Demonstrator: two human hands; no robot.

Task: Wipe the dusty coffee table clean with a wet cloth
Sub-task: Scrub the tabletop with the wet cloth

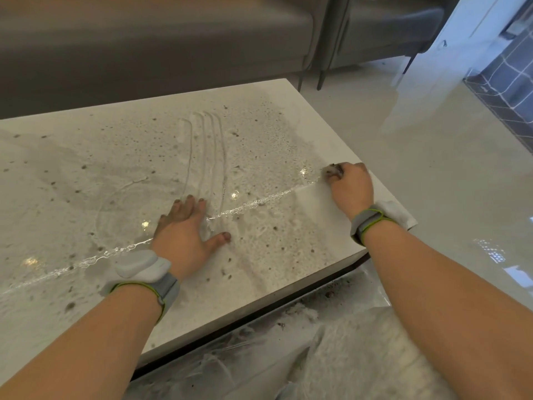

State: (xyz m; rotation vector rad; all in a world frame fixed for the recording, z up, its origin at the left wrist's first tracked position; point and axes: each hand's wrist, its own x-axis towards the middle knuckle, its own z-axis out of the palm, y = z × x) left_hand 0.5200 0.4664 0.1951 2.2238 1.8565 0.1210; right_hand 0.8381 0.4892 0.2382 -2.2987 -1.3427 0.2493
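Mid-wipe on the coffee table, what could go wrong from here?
1. The cloth, bunched small in the right hand, sits near the table edge; grit may get pushed onto the floor.
2. The left hand lies flat in wet dust and may smear it.

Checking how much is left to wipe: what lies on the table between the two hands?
Head view: between the left hand and the right hand gripping the cloth, dusty wet tabletop.

The cloth [331, 169] is mostly hidden inside the right hand [350, 187], only a crumpled bit showing past its knuckles. Left of the left hand [184, 229], the desk [86, 168] runs off frame.
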